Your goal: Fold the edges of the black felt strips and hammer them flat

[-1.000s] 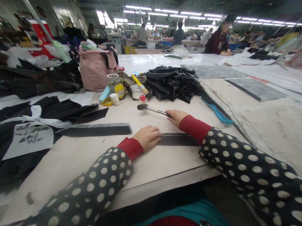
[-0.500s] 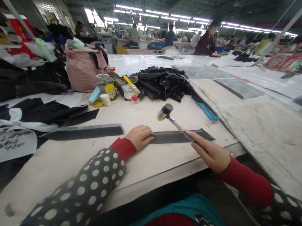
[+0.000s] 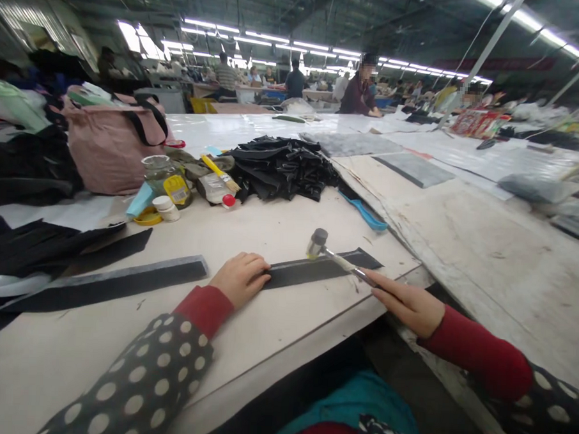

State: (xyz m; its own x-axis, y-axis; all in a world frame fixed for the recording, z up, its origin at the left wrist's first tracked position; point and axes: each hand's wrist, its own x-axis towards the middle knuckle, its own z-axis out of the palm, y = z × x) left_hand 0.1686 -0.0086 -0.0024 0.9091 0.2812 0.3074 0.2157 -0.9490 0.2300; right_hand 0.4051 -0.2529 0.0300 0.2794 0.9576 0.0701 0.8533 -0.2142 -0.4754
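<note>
My right hand [image 3: 410, 305] is closed round the handle of a small mallet [image 3: 319, 241]. The mallet's dark-and-yellow head is low over the far edge of a black strip [image 3: 311, 271]; whether it touches is hard to tell. The strip lies flat on the work board, its far edge folded or ridged. At its left end my left hand [image 3: 241, 279] holds it down, fingers together and thumb close beside them. Left of that hand lies another black strip [image 3: 123, 283] with a grey band along its far edge.
Beyond the hands is a heap of black pieces [image 3: 282, 169]. Left of it are a yellow-handled brush [image 3: 219, 172], a glass jar [image 3: 169, 180], a white bottle [image 3: 166, 208] and a pink bag [image 3: 105, 145]. A blue tool [image 3: 364, 212] lies near the board's right edge. People work farther back.
The mallet head has come down nearer the strip. The whole view has turned to the right, so things appear farther left. Both hands keep their holds.
</note>
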